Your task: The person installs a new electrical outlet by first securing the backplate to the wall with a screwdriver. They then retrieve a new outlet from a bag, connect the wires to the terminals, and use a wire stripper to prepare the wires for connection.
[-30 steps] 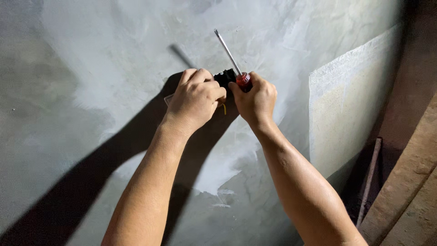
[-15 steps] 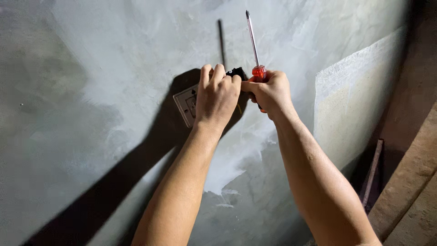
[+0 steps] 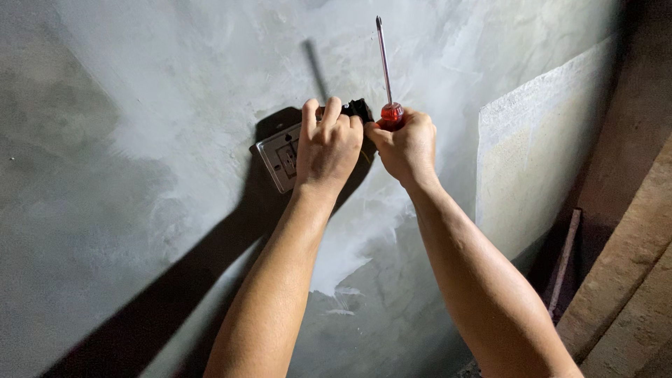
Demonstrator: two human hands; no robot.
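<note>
Both hands point(image 3: 329, 143) closed: socket plate point(image 3: 278, 155), screwdriver point(image 3: 386, 84).

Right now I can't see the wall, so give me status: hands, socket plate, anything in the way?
Left hand on socket plate. Right hand grips screwdriver, tip up. Nothing blocking.

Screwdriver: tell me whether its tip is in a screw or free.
Free. The screwdriver points up, tip in open air, handle gripped in the right hand.

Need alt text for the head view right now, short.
Two bare hands work at a grey socket plate on a plastered wall. The left hand covers it; the right hand grips a red-handled screwdriver, shaft pointing up.
</note>
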